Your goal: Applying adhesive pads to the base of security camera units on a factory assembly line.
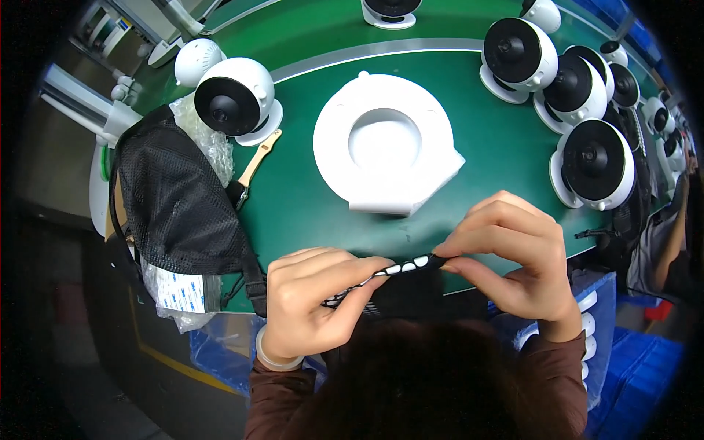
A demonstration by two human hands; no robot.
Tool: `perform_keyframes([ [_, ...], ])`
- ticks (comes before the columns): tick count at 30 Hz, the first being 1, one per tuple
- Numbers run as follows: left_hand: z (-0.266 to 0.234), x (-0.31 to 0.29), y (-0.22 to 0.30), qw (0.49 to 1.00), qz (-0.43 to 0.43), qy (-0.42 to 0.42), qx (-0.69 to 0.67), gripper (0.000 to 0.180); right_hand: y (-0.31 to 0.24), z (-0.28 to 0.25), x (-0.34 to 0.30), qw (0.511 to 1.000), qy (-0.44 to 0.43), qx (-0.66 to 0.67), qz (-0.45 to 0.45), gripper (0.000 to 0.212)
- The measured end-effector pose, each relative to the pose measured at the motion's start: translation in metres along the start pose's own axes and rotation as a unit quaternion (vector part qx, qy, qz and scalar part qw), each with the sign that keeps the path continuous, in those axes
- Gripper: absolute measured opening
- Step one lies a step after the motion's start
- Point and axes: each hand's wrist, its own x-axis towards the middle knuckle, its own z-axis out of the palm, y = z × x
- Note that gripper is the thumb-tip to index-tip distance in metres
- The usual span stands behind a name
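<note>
Between my two hands a narrow black strip with white rounded patches [407, 266] is stretched just off the table's near edge. My left hand [312, 299] pinches its left part between thumb and fingers, hiding some of it. At the other end, the thumb and fingertips of my right hand [513, 253] close on the dark tip. Beyond the strip, a white ring-shaped fixture [334, 147] with a round hollow and a flat front piece lies on the green table [286, 220]. Neither hand touches it.
Several white round cameras with black faces [590, 158] stand at the right, another [231, 99] at the left. A black mesh bag [180, 194], clear plastic wrap [209, 139] and a wooden-handled brush [258, 163] lie left. Blue plastic-lined bins [598, 345] flank me below the edge.
</note>
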Motion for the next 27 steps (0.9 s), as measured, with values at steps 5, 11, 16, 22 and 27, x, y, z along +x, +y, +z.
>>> perform_keyframes([
  [5, -0.001, 0.001, 0.002, 1.000, 0.018, -0.008, 0.022, 0.018, -0.007, -0.006, 0.009, 0.998, -0.030, -0.053, -0.005, 0.019],
  [11, -0.002, 0.000, 0.006, 0.999, 0.014, 0.006, 0.047, 0.018, -0.010, -0.005, 0.009, 0.987, -0.034, -0.133, -0.080, 0.021],
  [16, -0.001, 0.001, 0.007, 1.000, -0.014, 0.016, 0.022, 0.017, -0.005, 0.002, 0.006, 0.972, 0.023, -0.189, -0.139, 0.016],
  [22, -0.001, 0.002, 0.007, 1.000, -0.009, 0.011, 0.018, 0.017, -0.008, -0.003, 0.010, 0.991, -0.047, -0.111, -0.055, 0.020],
  [27, 0.001, 0.003, 0.005, 0.999, -0.052, 0.006, 0.006, 0.016, -0.014, -0.001, 0.004, 0.968, -0.001, -0.214, -0.128, 0.020],
])
